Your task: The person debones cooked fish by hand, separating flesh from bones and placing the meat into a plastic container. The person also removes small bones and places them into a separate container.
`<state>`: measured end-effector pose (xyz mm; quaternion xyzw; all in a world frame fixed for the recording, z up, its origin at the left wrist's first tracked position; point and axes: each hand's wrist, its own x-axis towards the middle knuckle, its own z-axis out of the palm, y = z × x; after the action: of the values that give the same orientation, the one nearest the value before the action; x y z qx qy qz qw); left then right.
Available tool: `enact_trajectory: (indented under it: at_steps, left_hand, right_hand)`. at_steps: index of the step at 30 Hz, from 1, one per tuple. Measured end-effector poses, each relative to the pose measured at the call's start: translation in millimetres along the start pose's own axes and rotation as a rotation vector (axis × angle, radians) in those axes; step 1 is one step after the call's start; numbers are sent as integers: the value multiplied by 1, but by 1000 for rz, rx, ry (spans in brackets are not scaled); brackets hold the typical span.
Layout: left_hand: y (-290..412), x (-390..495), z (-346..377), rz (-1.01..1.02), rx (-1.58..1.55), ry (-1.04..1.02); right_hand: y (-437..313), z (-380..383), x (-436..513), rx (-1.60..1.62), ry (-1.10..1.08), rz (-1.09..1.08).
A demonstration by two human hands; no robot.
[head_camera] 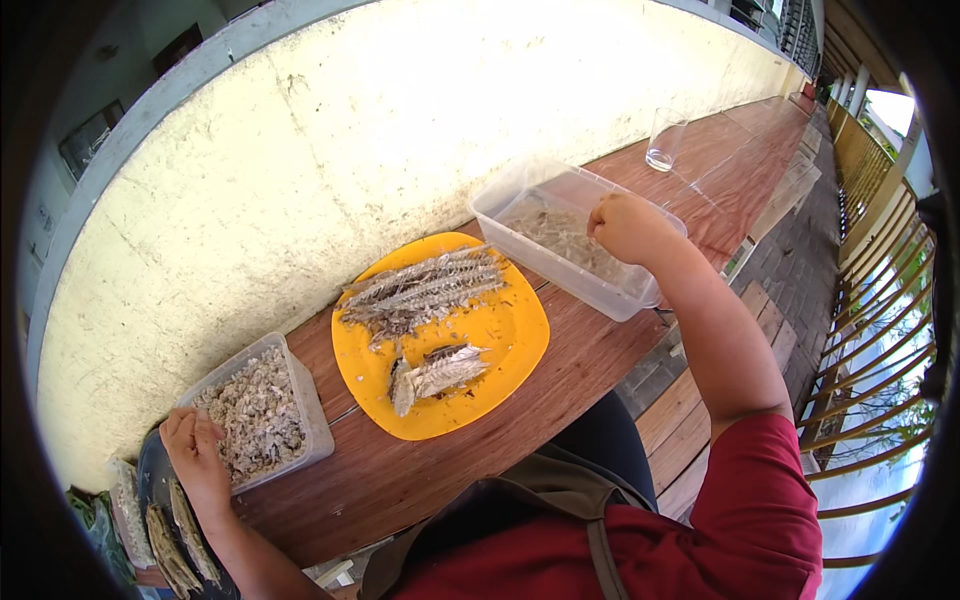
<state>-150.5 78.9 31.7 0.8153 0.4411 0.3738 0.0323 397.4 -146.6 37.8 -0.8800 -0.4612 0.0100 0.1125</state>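
My right hand [631,226] is over a large translucent plastic tub [592,297], its fingers curled down. Whether anything is between those fingertips is hidden. Pale, thin fish bones or scraps [555,229] lie in the tub. My left hand [193,448] is at the near-left rim of a smaller plastic container [321,431], fingers bent; I cannot tell if they pinch anything. Flaked fish meat [259,412] fills this container. Between my hands, a yellow plate [517,352] carries several stripped fish backbones [431,285] and a piece of fish [439,375] with skin on it.
At the left, a dark tray [150,457] holds long pieces of fish [171,551], beside another filled container [129,517]. A drinking glass [664,142] stands beyond the tub on the narrow wooden table [420,487]. A pale wall [225,225] borders its far side; a bench [675,427] is at the right.
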Motion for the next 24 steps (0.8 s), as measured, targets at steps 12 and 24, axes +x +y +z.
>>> enact_trajectory:
  at_steps: [12,24]
  left_hand:
    - [12,0,0,15,67,44]
    - [20,-1,-4,-142,214,-12]
  right_hand:
    - [-9,-5,-5,149,260,-14]
    - [-128,5,-59,479,168,-670]
